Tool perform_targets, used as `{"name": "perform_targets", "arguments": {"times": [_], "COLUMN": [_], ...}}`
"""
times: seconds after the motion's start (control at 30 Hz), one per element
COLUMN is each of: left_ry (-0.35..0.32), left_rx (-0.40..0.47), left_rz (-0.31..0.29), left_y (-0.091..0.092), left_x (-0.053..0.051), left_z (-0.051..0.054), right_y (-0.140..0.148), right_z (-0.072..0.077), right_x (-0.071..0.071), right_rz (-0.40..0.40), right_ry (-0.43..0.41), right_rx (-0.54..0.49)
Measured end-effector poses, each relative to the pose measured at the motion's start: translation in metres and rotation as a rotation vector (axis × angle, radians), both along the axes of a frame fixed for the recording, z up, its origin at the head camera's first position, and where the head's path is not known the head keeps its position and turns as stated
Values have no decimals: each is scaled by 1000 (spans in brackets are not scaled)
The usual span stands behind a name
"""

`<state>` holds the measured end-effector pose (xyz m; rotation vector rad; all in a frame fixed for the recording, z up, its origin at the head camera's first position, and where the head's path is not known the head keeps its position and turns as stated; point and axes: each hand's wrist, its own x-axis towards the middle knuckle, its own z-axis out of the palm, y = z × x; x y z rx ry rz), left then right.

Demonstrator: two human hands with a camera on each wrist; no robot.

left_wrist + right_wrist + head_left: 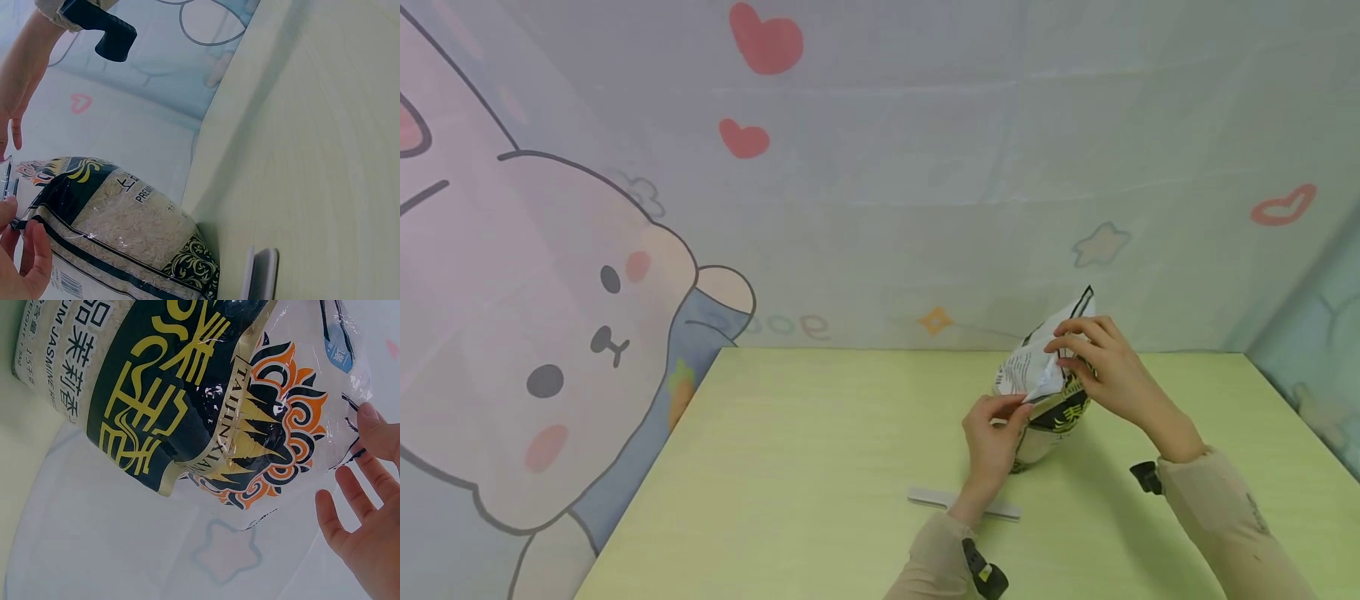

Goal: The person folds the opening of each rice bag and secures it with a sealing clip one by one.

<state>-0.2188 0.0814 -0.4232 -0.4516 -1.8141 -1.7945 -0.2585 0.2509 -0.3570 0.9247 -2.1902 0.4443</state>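
A plastic rice bag [1052,417] with dark green, yellow and orange print stands on the table, its top part upward. Rice grains show through the clear side of the bag [134,219] in the left wrist view. My left hand [991,437] pinches the near edge of the bag's top between thumb and fingers. At the far part of the top edge, my right hand [1112,371] pinches the film between thumb and index finger, the other fingers spread; the right wrist view shows this hand [369,500] beside the orange print of the bag [275,425].
A flat whitish bar-shaped object [928,497] lies on the table [775,467] below the bag, partly covered by my left wrist; the left wrist view shows it [264,275] too. Behind the table hangs a printed cloth [887,208] with a cartoon animal and hearts.
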Motion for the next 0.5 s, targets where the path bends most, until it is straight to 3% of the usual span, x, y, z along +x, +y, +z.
{"name": "perform_targets", "arguments": {"times": [0.13,0.27,0.5], "left_ry": [-8,-14,-30], "left_rx": [-12,-18,-24], "left_rz": [14,13,22], "left_y": [1,-2,-4], "left_x": [-3,3,5], "left_z": [-3,5,7], "right_y": [-1,-2,-6], "right_z": [-1,-2,-4], "right_x": [-1,-2,-1], "right_rz": [-18,-38,-40], "right_ry": [10,21,47], "right_rx": [22,20,-29]}}
